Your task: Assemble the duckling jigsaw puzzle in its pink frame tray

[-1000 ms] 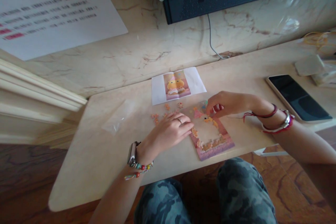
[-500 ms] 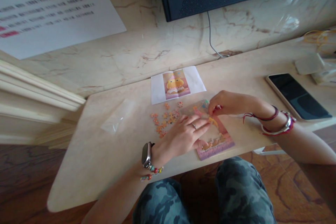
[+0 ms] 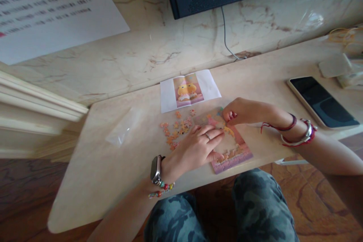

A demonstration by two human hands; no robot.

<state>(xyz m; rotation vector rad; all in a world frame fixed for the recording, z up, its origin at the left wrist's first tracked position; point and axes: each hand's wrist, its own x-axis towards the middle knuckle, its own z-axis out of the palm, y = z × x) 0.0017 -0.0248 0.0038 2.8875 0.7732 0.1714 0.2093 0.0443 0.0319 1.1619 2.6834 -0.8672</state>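
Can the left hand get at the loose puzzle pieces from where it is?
Likely yes: the left hand lies over the puzzle, right beside the loose pieces, and nothing seems to block the way, though the hand may hide some.

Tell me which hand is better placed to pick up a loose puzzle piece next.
Probably the left hand: it lies right beside the loose pieces, its fingers extended over the puzzle. The right hand is farther from them, fingers curled at the puzzle's upper right.
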